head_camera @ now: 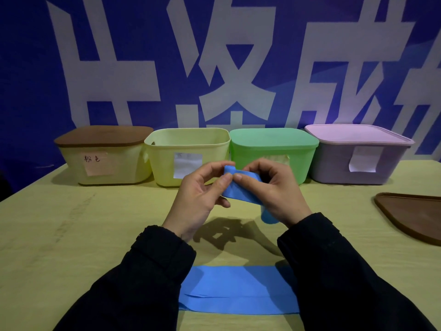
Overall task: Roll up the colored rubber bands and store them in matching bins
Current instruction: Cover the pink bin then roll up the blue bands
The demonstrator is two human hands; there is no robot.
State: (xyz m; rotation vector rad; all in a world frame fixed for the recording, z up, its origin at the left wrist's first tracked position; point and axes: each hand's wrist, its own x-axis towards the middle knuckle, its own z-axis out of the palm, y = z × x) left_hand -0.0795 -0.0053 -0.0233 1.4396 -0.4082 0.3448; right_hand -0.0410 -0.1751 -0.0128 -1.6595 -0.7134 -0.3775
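both your hands pinch one end of the blue band (241, 187) up in the air, left hand (200, 194) and right hand (274, 194) thumb to thumb. the band runs down past your right palm to the long flat part on the table (71, 235) near you, so roll toward yourself. none of the bins looks blue; the open bin (188, 156) stands just behind your left hand.

Yellow-green table (71, 235) carries four bins (188, 156), brown lid (415, 216), blue band (238, 290).
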